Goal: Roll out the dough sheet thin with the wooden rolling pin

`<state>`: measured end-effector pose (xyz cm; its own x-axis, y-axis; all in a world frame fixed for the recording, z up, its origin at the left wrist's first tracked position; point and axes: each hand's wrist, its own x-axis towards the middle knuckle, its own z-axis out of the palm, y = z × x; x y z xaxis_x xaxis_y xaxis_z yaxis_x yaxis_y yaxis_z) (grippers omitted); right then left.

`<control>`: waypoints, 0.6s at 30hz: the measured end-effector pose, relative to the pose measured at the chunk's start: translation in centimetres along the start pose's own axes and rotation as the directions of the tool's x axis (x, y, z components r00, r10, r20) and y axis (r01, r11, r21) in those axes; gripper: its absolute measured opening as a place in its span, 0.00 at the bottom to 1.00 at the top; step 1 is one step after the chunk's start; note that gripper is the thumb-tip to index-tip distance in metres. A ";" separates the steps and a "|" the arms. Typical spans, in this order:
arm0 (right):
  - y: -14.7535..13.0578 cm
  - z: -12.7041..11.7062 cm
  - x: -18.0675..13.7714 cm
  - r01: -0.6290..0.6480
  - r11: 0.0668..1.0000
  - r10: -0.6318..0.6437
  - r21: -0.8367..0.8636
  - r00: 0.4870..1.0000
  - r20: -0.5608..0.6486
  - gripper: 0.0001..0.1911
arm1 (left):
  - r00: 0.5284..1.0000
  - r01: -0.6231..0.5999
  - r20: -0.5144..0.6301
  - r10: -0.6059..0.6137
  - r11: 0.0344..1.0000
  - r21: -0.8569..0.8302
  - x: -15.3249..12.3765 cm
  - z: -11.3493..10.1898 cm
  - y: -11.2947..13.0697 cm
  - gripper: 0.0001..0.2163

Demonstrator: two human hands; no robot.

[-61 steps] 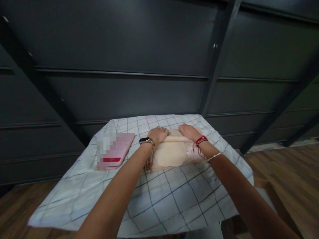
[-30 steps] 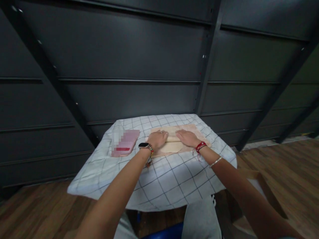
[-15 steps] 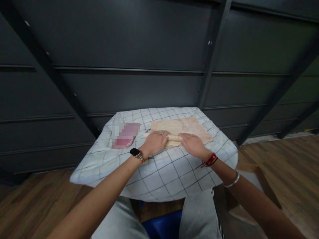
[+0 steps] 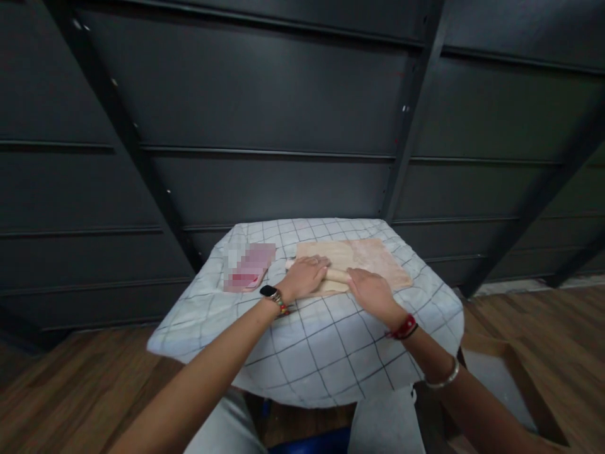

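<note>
Right now, from the head view, both palms press flat on a pale rolling pin [image 4: 336,275] that lies crosswise at the near edge of a wooden board [image 4: 373,257]. The left hand [image 4: 305,276] covers the pin's nine o'clock end, fingers spread and lying open over it, not curled round. The right hand [image 4: 373,293] rests on the three o'clock end, likewise flat and loose. A sliver of dough [image 4: 326,289] shows just under the pin at the board's six o'clock edge; how much more of it is there I cannot tell. The board sits on a checked cloth [image 4: 312,353] over a small table, with a pink packet [image 4: 250,268] just beside it at nine o'clock.

My worry: with the pin this close to the board's near edge, it could run off onto the cloth and drag the dough along.
</note>
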<state>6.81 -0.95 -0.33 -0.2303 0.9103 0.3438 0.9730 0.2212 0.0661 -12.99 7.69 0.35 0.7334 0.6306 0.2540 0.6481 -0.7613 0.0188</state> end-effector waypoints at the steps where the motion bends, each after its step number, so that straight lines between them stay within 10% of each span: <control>1: -0.4 0.1 -0.7 0.020 1.000 -0.020 -0.001 1.000 -0.019 0.20 | 1.000 -0.012 -0.008 0.012 1.000 -0.025 -0.7 -0.1 0.0 0.22; 11: 0.2 -1.3 0.3 -0.016 1.000 0.017 -0.009 0.997 0.075 0.19 | 0.994 0.054 0.095 -0.050 0.998 -0.033 2.3 -0.8 -2.0 0.22; 18: -5.1 -1.3 -2.4 -0.060 0.987 0.059 -0.150 0.998 -0.015 0.19 | 0.996 -0.005 0.089 0.007 1.000 -0.021 1.5 0.1 -3.0 0.21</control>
<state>2.46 -4.71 -0.25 -0.1725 0.9164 0.3613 0.9765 0.1109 0.1849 -13.80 10.90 0.57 0.7532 0.6363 0.1667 0.6400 -0.7675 0.0378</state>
